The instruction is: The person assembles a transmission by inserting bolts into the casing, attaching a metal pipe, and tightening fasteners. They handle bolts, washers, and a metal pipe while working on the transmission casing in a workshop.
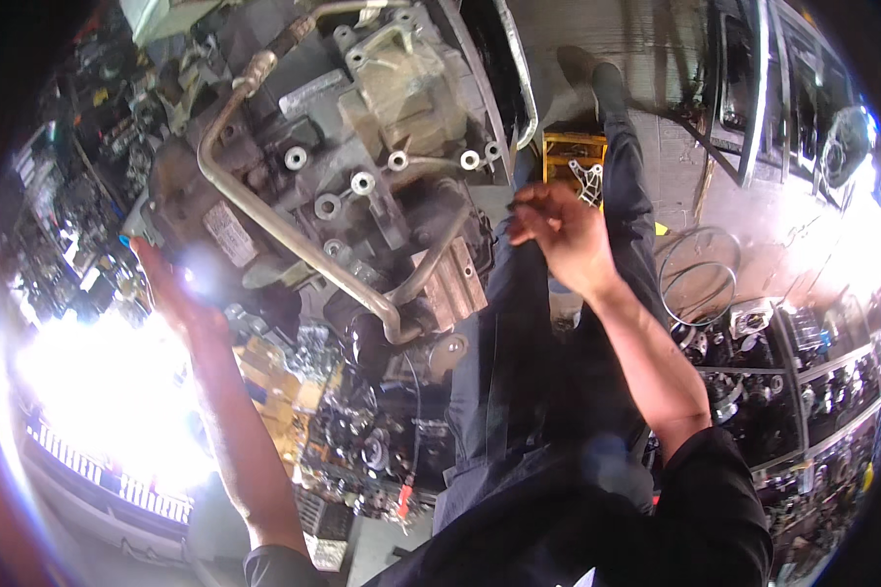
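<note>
While the left hand [174, 293] stretches out at the metal unit [294, 186]'s left, the right hand [566, 240] hangs half-curled to its right. Whether either holds anything, I cannot tell.

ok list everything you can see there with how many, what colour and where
metal assembly: one, grey, upper left of centre
bent pipe: one, dull silver, across the assembly
label: one, whitish, on the assembly's left part
crate: one, yellow, on the floor, upper right of centre
bracket: one, silver, at the crate
thin loops: count unclear, dark, on the floor at right
shelved parts: too many to count, dark and silver, lower right
loose parts: too many to count, mixed, far left
legs: two, dark trousers, centre
left hand: one, bare, by the assembly's left edge
right hand: one, bare, right of the assembly
</note>
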